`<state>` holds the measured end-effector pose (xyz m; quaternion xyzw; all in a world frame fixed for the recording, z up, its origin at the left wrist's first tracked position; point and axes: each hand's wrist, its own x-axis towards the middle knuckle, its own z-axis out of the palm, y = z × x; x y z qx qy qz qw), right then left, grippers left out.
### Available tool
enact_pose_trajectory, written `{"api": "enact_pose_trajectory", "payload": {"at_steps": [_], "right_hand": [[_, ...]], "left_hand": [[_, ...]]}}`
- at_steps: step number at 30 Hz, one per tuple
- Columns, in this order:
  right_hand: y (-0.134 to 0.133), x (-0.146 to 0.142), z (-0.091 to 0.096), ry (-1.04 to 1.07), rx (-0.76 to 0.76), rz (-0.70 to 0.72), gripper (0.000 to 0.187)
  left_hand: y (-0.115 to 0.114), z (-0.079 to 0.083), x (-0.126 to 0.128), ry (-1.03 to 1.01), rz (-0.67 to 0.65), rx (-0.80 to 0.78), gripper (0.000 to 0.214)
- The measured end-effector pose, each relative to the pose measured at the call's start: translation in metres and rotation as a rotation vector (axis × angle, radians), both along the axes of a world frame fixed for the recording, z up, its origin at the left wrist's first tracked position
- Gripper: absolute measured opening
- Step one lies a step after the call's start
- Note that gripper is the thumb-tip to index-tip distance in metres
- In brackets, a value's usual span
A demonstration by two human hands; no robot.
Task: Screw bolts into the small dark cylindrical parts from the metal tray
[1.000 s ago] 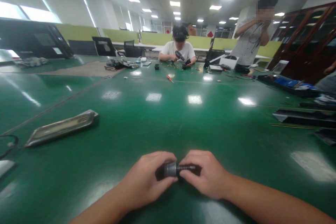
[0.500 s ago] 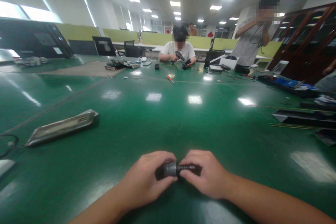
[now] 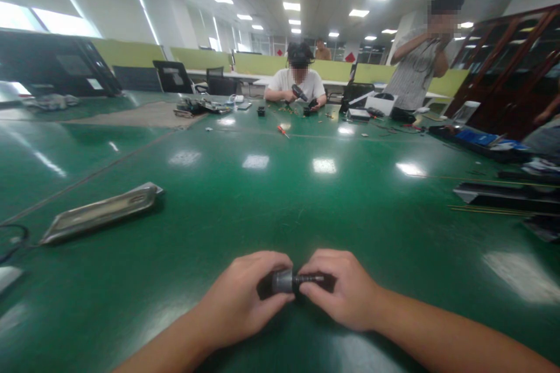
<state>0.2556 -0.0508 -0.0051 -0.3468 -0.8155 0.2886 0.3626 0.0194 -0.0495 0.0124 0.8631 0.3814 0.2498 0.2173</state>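
Close to me, low over the green tabletop, both hands hold one dark cylindrical part [image 3: 283,281] with a grey collar and a thin, ridged shaft [image 3: 310,279] pointing right. The fingers and thumb of my left hand [image 3: 245,288] curl round the thick collar end; its far left end is hidden in the palm. My right hand [image 3: 345,288] pinches the shaft near its base between thumb and fingers, and the shaft's pale tip lies in front of the palm. I cannot tell exactly what kind of part it is.
A long metal tray [image 3: 102,213] lies at left beside a black cable [image 3: 15,239]. Dark metal profiles [image 3: 503,195] and thin rods are at right. An orange screwdriver [image 3: 283,131] lies farther off. Across the table a seated person [image 3: 295,78] holds a power drill; another person [image 3: 415,70] stands at right.
Hardly anything differs. Both hands keep the same grip on the dark part, and the whole view has shifted very slightly.
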Motion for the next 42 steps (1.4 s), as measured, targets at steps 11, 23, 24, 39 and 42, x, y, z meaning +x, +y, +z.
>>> {"api": "enact_pose_trajectory", "payload": {"at_steps": [11,23,24,39,42], "right_hand": [[-0.0002,0.0006,0.0009,0.007,-0.003,-0.002,0.009],[-0.0001,0.0003,0.0005,0.023,-0.008,-0.009,0.009],[-0.0001,0.0003,0.0006,0.025,-0.010,-0.010,0.009],[0.0005,0.0005,-0.0011,0.025,-0.001,-0.025,0.009],[0.0005,0.0003,-0.0003,0.028,-0.005,-0.029,0.008]], "left_hand": [[0.0018,-0.0033,-0.0017,-0.018,-0.011,0.012,0.031],[0.0030,-0.0047,-0.0030,-0.017,-0.011,0.042,0.030],[0.0029,-0.0044,-0.0029,-0.018,-0.012,0.043,0.030],[0.0027,-0.0034,-0.0018,-0.026,-0.015,0.034,0.028],[0.0033,-0.0031,-0.0014,-0.034,-0.024,0.043,0.028]]}}
